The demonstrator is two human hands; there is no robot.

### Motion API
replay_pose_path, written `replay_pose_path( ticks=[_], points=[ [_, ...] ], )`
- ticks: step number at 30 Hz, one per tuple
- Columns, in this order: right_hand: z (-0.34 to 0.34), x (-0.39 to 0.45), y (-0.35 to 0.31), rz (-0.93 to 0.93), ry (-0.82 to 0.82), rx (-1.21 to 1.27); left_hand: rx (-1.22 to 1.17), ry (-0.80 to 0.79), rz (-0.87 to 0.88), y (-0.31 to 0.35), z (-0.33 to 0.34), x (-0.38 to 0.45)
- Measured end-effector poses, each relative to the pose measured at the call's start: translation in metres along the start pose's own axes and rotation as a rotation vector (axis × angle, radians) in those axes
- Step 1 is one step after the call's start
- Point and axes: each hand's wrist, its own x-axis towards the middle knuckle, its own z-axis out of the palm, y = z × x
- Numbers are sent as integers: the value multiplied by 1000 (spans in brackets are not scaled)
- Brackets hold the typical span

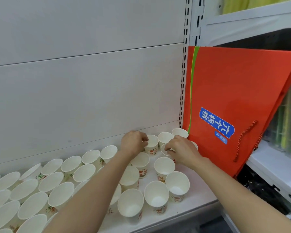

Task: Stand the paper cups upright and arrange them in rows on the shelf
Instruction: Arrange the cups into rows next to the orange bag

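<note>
Reaching forward, both hands (158, 147) pinch paper cups (152, 144).

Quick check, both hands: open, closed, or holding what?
Left hand: fingers pinch the rim of a back-row paper cup.
Right hand: fingers grip a tilted paper cup.

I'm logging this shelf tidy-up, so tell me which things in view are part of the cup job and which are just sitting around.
Part of the job:
- paper cups, standing in rows
- cup in the left hand
- cup in the right hand
- shelf under them

Just there:
- orange paper bag, leaning at the right end
- neighbouring shelf unit with packaged goods
</note>
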Motion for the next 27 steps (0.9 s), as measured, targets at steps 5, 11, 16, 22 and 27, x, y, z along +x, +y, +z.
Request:
replay_pose_path(
  ticks=[5, 11, 16, 22, 27],
  points=[
    [-6, 19, -16, -81, 67, 23, 78, -27, -64, -43, -25, -15],
    [7, 45, -38, -116, -16, -16, 113, -187, -53, -46, -19, -20],
    [11, 46, -35, -73, -34, 21, 123, -176, 6, -35, -12, -18],
    [-12, 10, -17, 69, 14, 193, -40, -82, 39, -28, -23, -38],
    [-24, -20, -22, 51, -123, 303, 16, -229, 78, -11, -21, -63]
  ],
)
